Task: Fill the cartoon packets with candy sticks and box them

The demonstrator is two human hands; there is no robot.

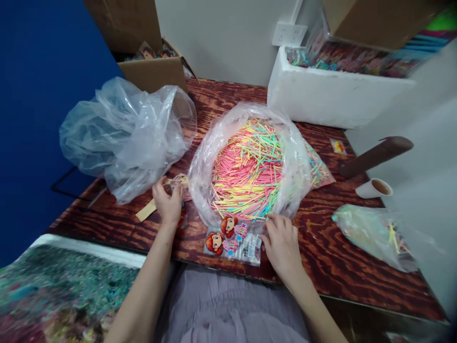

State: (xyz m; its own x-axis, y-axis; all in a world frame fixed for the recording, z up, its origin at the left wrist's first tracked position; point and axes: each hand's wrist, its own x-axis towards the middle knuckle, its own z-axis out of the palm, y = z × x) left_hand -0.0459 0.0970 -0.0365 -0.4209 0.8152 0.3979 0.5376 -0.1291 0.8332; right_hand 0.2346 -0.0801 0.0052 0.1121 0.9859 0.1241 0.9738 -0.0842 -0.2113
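Observation:
A clear plastic bag (298, 162) with its rim rolled down stands at the middle of the table, full of thin pink, yellow, green and blue sticks (246, 166). In front of it lie two overlapping clear packets (233, 243), printed with a red-haired cartoon figure and "Stick". My right hand (283, 243) is at their right edge, below the bag's rim, thumb and fingers apart. Left of the bag, my left hand (167, 202) is curled beside small clear packets (183, 186); what lies between its thumb and fingers I cannot make out.
A crumpled clear bag (139, 133) and a cardboard box (157, 71) stand at left. A yellowish strip (146, 210) lies near my left hand. At right are a white foam box (314, 95), a brown cylinder (374, 157), a paper cup (367, 189) and another plastic bag (371, 233).

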